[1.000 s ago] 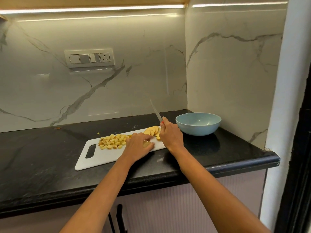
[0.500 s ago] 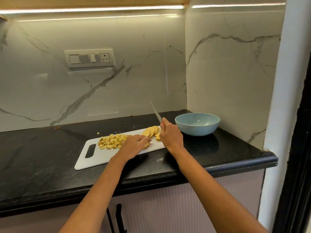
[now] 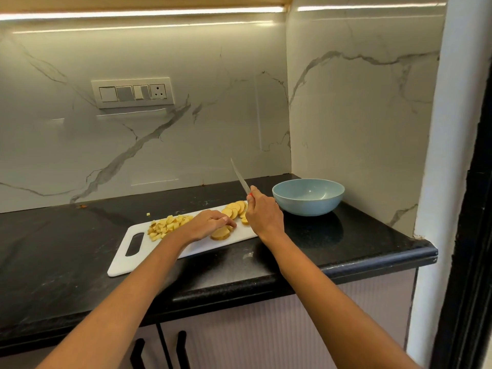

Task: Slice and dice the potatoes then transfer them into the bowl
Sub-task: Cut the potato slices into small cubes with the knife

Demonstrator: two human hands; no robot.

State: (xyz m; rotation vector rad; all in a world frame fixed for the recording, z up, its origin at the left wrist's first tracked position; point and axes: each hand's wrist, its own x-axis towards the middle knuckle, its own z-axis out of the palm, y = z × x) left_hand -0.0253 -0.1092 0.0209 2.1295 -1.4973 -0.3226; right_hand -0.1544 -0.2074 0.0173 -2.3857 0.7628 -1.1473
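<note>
A white cutting board (image 3: 186, 249) lies on the black counter. Diced potato (image 3: 167, 225) is piled near its handle end, and round potato slices (image 3: 235, 207) fan out at its far right end. My left hand (image 3: 207, 223) lies over a small stack of slices (image 3: 220, 233) in the middle of the board, fingers stretched across them. My right hand (image 3: 262, 214) grips a knife (image 3: 239, 177) by its handle, blade raised and pointing up and away, just right of the slices. The light blue bowl (image 3: 308, 197) stands to the right of the board with nothing in it.
The black counter (image 3: 66, 249) ends in a rounded front edge, with cabinet doors below. Marble walls close the back and the right side just behind the bowl. One potato bit (image 3: 148, 214) lies off the board. A switch panel (image 3: 133, 93) is on the back wall.
My left hand's fingers have flattened over the small stack of slices, which now shows at the hand's near side. The right hand and raised knife have barely moved.
</note>
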